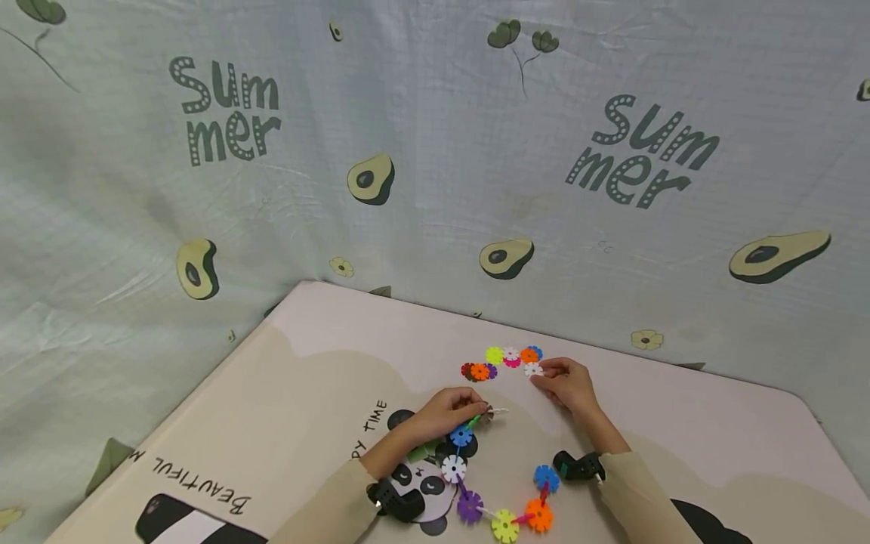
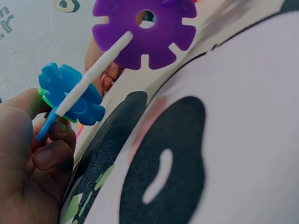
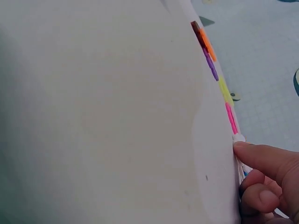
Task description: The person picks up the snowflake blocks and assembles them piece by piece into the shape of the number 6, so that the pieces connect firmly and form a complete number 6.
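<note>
My left hand pinches one end of a chain of notched plastic snowflake discs, at a green disc seen nearly edge-on. From there the chain curves down and right through blue, white, a purple disc, a yellow disc, an orange disc and blue. In the left wrist view, a blue disc is by the fingertips, joined by an edge-on white disc to a purple one. With thumb and index finger, my right hand pinches a loose white disc on the table.
Several loose discs lie at the table's far side, among them a yellow-green disc and an orange disc. The pale table cover has panda prints and lettering. Behind it hangs a patterned curtain. Each wrist wears a black camera.
</note>
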